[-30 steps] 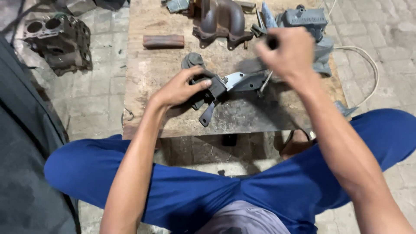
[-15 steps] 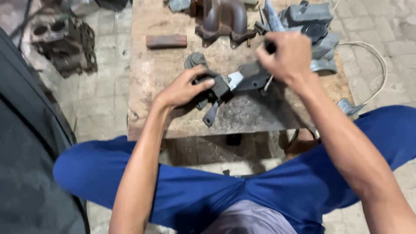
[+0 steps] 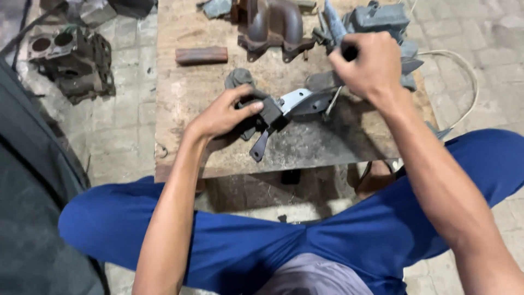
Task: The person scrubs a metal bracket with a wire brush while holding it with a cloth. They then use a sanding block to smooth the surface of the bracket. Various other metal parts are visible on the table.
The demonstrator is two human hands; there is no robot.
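Note:
My left hand (image 3: 224, 113) presses down on a dark metal bracket part (image 3: 271, 113) lying on a worn wooden board (image 3: 185, 98). A flat dark arm of the part sticks out toward me, and a shiny silver plate (image 3: 295, 99) shows at its right side. My right hand (image 3: 368, 64) is raised above the right end of the part, fist closed round a dark tool handle (image 3: 348, 53); a thin metal shaft (image 3: 331, 102) reaches down from it to the part. The tool's working end is hidden.
On the board's far side lie a rusty short bar (image 3: 201, 55), a brown cast manifold (image 3: 271, 24) and a grey housing (image 3: 379, 21). An engine block piece (image 3: 73, 60) sits on the paved floor at left. A white cable (image 3: 464, 76) curves at right. My blue-trousered legs flank the board.
My right hand bobbed down toward the part and has lifted a little again. My left hand stayed pressed on the part. The view shifted slightly.

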